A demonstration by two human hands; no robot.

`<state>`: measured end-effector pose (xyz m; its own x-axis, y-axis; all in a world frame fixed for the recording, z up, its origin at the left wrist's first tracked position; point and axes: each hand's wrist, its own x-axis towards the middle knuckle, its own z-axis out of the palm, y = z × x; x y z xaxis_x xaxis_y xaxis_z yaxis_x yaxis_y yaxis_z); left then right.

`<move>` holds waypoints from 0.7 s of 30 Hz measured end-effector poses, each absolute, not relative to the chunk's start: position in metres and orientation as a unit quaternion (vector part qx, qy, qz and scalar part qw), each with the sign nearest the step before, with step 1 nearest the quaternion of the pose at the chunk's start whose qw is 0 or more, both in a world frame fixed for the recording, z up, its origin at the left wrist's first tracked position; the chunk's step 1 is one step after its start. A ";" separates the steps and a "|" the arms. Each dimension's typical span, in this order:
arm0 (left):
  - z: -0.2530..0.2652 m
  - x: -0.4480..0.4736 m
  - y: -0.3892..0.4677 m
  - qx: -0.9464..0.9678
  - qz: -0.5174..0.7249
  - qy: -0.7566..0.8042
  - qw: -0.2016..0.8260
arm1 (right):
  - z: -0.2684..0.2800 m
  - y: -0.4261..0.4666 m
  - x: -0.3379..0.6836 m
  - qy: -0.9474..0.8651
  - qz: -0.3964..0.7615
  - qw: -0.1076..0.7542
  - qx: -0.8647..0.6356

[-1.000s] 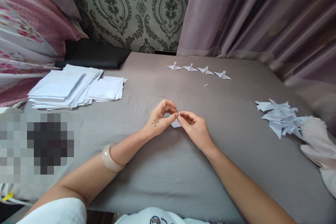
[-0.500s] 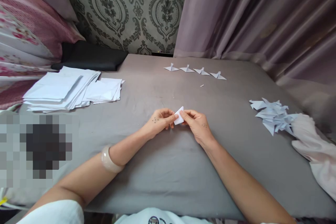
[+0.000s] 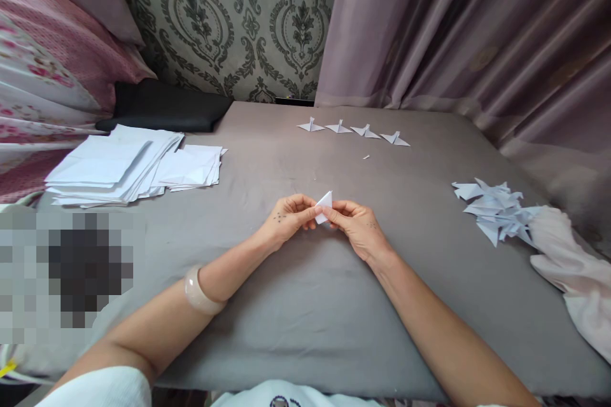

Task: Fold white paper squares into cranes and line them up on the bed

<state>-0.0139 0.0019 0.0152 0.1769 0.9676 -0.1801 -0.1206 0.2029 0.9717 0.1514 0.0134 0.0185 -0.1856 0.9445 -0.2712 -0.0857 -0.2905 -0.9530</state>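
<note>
A small folded piece of white paper [image 3: 325, 201] is held between my two hands above the grey cloth, its pointed tip facing up and away. My left hand [image 3: 292, 219] pinches its left edge with thumb and fingers. From the other side, my right hand [image 3: 357, 222] grips the paper, the thumb lying across its lower front face. The fingers behind the paper are partly hidden. Beyond the hands, several folded paper cranes [image 3: 338, 128] with spread wings stand in a row.
The grey cloth-covered surface [image 3: 267, 305] holds stacks of white paper sheets [image 3: 100, 162] at left and a heap of folded paper pieces [image 3: 499, 210] at right, beside pale crumpled fabric [image 3: 563, 248]. A black folded item [image 3: 167, 105] lies at back left. A paper scrap [image 3: 366, 157] sits near the cranes.
My right thumb has slid left and down across the folded paper, so more of its upper face shows. Both hands keep hold of it and stay in nearly the same place.
</note>
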 end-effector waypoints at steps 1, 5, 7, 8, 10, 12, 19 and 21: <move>0.015 -0.014 0.002 0.463 0.437 0.461 0.618 | 0.019 0.014 0.153 -0.447 0.634 0.402 -0.487; 0.008 -0.017 0.004 0.540 0.444 0.450 0.555 | 0.016 0.018 0.158 -0.544 0.564 0.398 -0.477; 0.005 -0.019 0.009 0.616 0.442 0.472 0.449 | 0.011 0.020 0.160 -0.634 0.447 0.422 -0.469; 0.005 -0.021 0.012 0.660 0.434 0.482 0.378 | 0.009 0.021 0.161 -0.682 0.375 0.429 -0.458; 0.005 -0.024 0.021 0.754 0.389 0.478 0.226 | 0.005 0.024 0.164 -0.763 0.242 0.418 -0.430; 0.006 -0.026 0.032 0.834 0.318 0.443 0.081 | 0.003 0.028 0.166 -0.813 0.145 0.379 -0.417; 0.004 -0.023 0.052 0.929 0.133 0.334 -0.082 | -0.001 0.031 0.171 -0.862 0.063 0.254 -0.435; 0.003 -0.024 0.049 0.933 0.117 0.336 -0.057 | -0.001 0.029 0.172 -0.860 0.084 0.246 -0.438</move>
<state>-0.0235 0.0488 0.0028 0.7467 0.6136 0.2568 0.6403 -0.7676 -0.0274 0.1723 0.0286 -0.0010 -0.4947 0.7955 0.3500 0.7132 0.6017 -0.3597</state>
